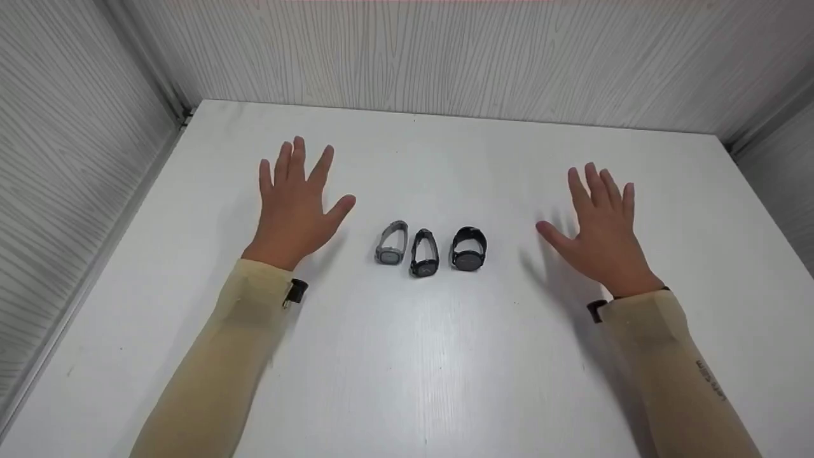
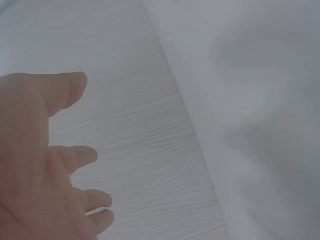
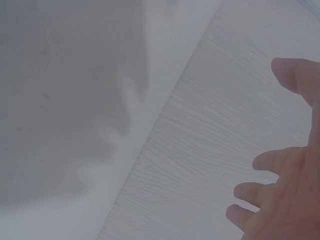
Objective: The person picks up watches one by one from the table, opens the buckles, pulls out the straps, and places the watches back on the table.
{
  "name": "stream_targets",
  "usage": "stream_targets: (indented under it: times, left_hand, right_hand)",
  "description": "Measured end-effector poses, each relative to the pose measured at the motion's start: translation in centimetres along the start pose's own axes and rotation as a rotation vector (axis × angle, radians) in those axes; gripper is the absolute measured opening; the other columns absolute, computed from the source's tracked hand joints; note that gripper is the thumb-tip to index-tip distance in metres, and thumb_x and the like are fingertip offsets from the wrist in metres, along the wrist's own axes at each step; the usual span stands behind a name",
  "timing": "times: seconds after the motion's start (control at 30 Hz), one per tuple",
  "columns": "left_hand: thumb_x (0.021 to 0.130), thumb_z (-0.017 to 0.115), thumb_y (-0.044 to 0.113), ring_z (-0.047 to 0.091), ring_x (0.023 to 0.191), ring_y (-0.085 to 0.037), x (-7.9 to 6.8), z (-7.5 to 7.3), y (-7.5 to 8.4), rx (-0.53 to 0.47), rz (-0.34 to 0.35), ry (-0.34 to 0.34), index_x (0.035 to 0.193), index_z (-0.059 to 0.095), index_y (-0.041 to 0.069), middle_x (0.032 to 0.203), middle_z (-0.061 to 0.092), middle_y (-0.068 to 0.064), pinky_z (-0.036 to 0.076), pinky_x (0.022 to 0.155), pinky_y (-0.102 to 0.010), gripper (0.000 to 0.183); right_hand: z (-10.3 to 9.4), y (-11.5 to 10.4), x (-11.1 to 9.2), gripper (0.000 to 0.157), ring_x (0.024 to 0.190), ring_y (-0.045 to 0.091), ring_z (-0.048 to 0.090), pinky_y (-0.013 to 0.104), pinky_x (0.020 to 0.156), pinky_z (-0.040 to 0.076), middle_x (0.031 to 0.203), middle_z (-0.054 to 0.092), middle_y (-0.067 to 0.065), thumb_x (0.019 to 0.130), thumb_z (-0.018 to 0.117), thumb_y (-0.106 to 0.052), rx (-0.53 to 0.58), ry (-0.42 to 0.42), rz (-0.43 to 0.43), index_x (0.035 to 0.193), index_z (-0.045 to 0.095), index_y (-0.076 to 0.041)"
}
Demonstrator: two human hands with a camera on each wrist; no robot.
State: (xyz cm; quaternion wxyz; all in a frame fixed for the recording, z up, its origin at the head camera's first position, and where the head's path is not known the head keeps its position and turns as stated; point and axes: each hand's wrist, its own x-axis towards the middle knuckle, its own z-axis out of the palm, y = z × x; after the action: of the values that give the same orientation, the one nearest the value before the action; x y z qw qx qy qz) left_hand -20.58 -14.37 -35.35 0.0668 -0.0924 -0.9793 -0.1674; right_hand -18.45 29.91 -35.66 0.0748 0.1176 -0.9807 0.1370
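Three wristwatches lie in a loose row near the middle of the white table in the head view. The grey watch [image 1: 390, 256] is leftmost, a slim black watch [image 1: 425, 267] sits beside it, and a black watch with a round face [image 1: 469, 261] is on the right. Each strap forms a loop behind its face. My left hand [image 1: 292, 213] is held palm down with spread fingers, left of the grey watch. On the other side, my right hand [image 1: 604, 238] hovers with fingers spread, its shadow falling on the table. Both hands hold nothing.
The white table [image 1: 407, 381] meets a pale wood-grain panel [image 1: 445, 57] at its back edge. Another such panel [image 1: 70, 140] rises along the left side, and one stands at the right. Small black devices are strapped at both wrists.
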Motion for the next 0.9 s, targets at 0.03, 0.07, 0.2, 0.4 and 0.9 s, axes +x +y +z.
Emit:
stream_targets:
  times: [0.03, 0.07, 0.2, 0.4, 0.9]
  left_hand:
    - [0.104, 0.05, 0.054, -0.003, 0.159, -0.039, -0.02, -0.04, -0.01, -0.007, 0.002, 0.003, 0.166, 0.02, 0.017, 0.171, 0.002, -0.024, -0.006, 0.123, -0.061, 0.078]
    - [0.104, 0.05, 0.053, -0.003, 0.159, -0.039, -0.05, -0.07, -0.02, -0.013, 0.005, 0.005, 0.166, 0.02, 0.017, 0.171, 0.002, -0.024, -0.005, 0.123, -0.061, 0.078]
    - [0.104, 0.05, 0.054, -0.003, 0.159, -0.038, -0.07, -0.08, -0.05, -0.024, 0.012, 0.005, 0.166, 0.02, 0.018, 0.171, 0.002, -0.024, -0.004, 0.124, -0.06, 0.078]
    - [0.104, 0.051, 0.053, -0.003, 0.159, -0.039, -0.23, -0.2, 0.07, -0.03, 0.008, -0.003, 0.167, 0.019, 0.017, 0.171, 0.002, -0.024, -0.003, 0.124, -0.06, 0.079]
    - [0.103, 0.054, 0.052, 0.003, 0.158, -0.041, 0.09, 0.42, 0.39, -0.025, -0.002, -0.055, 0.166, 0.019, 0.016, 0.171, 0.006, -0.025, 0.004, 0.125, -0.06, 0.081]
  right_hand:
    - [-0.02, -0.09, 0.0, 0.093, 0.158, 0.042, -0.001, 0.059, 0.121, -0.016, 0.172, 0.006, 0.022, 0.1, 0.057, -0.056, -0.002, 0.001, -0.003, 0.166, 0.012, -0.007]
    - [-0.04, -0.19, 0.0, 0.093, 0.158, 0.042, -0.001, 0.059, 0.121, -0.016, 0.172, 0.006, 0.022, 0.1, 0.058, -0.056, -0.002, 0.002, -0.005, 0.166, 0.012, -0.007]
    - [-0.1, -0.48, 0.05, 0.093, 0.158, 0.042, 0.001, 0.059, 0.122, -0.016, 0.171, 0.007, 0.022, 0.1, 0.059, -0.055, 0.003, 0.01, -0.016, 0.166, 0.013, -0.007]
    - [-0.19, -0.79, 0.1, 0.093, 0.158, 0.042, 0.002, 0.058, 0.122, -0.015, 0.171, 0.009, 0.022, 0.1, 0.06, -0.054, 0.012, 0.007, -0.023, 0.166, 0.014, -0.006]
    - [-0.23, -0.56, -0.05, 0.091, 0.158, 0.043, 0.005, 0.057, 0.123, -0.014, 0.171, 0.01, 0.023, 0.1, 0.061, -0.051, 0.009, -0.001, -0.007, 0.165, 0.017, -0.005]
